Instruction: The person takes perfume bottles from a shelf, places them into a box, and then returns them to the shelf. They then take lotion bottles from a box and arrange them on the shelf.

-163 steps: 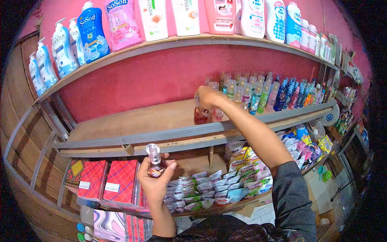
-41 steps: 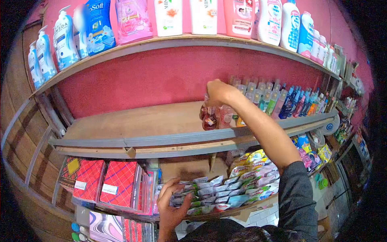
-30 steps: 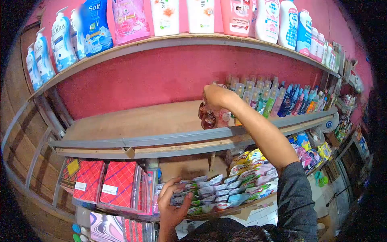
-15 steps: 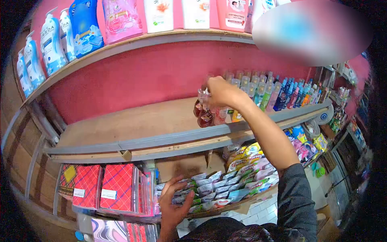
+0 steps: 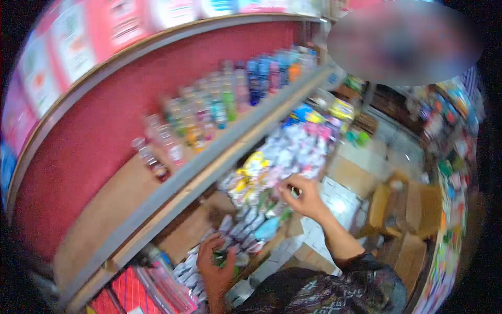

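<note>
The whole view is motion-blurred. My right hand (image 5: pixel 305 197) is low, at the front of the lower shelf, with its fingers curled against the heap of small sachets (image 5: pixel 256 172); whether it holds one I cannot tell. Further left on the same sachets rests my left hand (image 5: pixel 214 264), fingers spread. On the wooden middle shelf (image 5: pixel 110 209) above, small clear-capped bottles with red liquid (image 5: pixel 157 168) stand at the left end of a row of coloured bottles (image 5: pixel 222 99); neither hand touches them.
A grey metal rail (image 5: pixel 172 183) runs along the middle shelf's front. Red plaid packs (image 5: pixel 125 293) lie at the lower left. Cardboard boxes (image 5: pixel 405 212) stand on the floor to the right, with packed shelves (image 5: pixel 455 172) beyond. Large pouches line the top shelf (image 5: pixel 73 47).
My right hand has left the red bottles on the middle shelf and dropped to the sachets below. The view has swung to the right. My left hand stays on the sachets.
</note>
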Tool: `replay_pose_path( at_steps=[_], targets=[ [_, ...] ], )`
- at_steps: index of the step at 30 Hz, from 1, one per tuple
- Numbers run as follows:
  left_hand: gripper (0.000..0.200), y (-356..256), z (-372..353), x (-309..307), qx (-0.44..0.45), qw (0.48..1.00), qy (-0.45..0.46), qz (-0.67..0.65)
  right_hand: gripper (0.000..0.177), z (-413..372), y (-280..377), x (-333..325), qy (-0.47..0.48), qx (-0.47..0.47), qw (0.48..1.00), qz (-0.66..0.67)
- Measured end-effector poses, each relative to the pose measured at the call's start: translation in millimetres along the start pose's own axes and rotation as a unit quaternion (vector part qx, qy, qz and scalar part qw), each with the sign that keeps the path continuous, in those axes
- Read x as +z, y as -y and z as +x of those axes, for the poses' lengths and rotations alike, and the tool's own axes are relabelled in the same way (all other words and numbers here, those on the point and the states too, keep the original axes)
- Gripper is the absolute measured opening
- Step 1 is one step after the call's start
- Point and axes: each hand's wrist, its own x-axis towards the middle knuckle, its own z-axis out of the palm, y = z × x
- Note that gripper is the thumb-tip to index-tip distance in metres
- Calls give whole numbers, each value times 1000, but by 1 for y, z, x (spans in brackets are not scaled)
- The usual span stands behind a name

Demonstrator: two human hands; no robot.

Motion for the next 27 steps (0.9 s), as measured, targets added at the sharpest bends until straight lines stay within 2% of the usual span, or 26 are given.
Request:
replay_pose_path(
  at_steps=[2, 3, 4, 6, 7, 9, 10, 11, 12, 14, 15, 18, 20, 21, 24, 27],
  targets=[
    [29, 3, -1, 41, 5, 999, 35, -38, 16, -61, -80, -18, 22, 97, 994, -48],
    [30, 3, -3, 62, 30, 998, 53, -22, 20, -105, -133, -22, 83, 172, 974, -124],
    [29, -1, -5, 84, 3, 996, 87, -37, 23, -150, -175, -34, 147, 246, 939, -192],
    [26, -12, -13, 133, -52, 986, 149, -57, 35, -215, -206, -71, 292, 347, 861, -230],
    [28, -8, -18, 158, -60, 979, 189, -39, 38, -247, -221, -85, 311, 403, 829, -232],
    [27, 3, -30, 213, -14, 963, 268, 0, 44, -306, -252, -116, 348, 505, 757, -226],
    [27, 3, -34, 240, 9, 952, 307, 18, 45, -331, -268, -132, 331, 514, 759, -225],
    [28, 5, -39, 266, -27, 933, 358, 19, 45, -358, -282, -146, 316, 522, 759, -226],
    [28, 4, -45, 288, -26, 916, 399, 39, 46, -385, -286, -160, 305, 532, 757, -227],
    [30, 11, -52, 338, -22, 878, 472, 78, 42, -407, -279, -191, 255, 594, 728, -231],
    [37, 105, -73, 377, 10, 866, 486, 119, 41, -417, -276, -206, 240, 609, 719, -234],
    [44, 141, -85, 430, 60, 784, 573, 232, 36, -452, -275, -241, 176, 653, 701, -227],
    [44, 158, -91, 459, 57, 777, 583, 230, 35, -502, -303, -251, 151, 644, 709, -245],
    [45, 170, -93, 472, 55, 773, 588, 230, 35, -482, -281, -274, 187, 681, 673, -220],
    [43, 228, -93, 522, -34, 739, 633, 229, 32, -513, -288, -292, 35, 734, 646, -206],
    [44, 176, -79, 548, 96, 723, 646, 228, 30, -510, -271, -318, -25, 737, 642, -210]
  ],
)
